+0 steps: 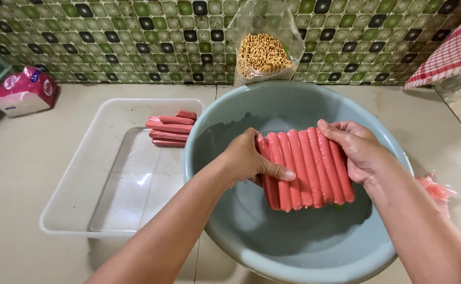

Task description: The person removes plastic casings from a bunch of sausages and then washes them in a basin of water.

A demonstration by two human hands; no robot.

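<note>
Green mosaic tiles back a beige desk. Over the grey basin, both hands clasp a row of red sausages: left hand at 9 o'clock, right hand at 3. They look soft and slippery, best gripped at the row's ends. The clear tray at 9 o'clock holds several sausages; a bag of soybeans stands at 12.

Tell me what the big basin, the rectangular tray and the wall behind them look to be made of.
Basin: likely plastic, grey-green, smooth with a soft sheen and a thick rolled rim. Tray: clear plastic, since the counter shows through its walls and floor. Wall: glazed ceramic mosaic by the look, small glossy green, black and pale squares with grout lines.
</note>
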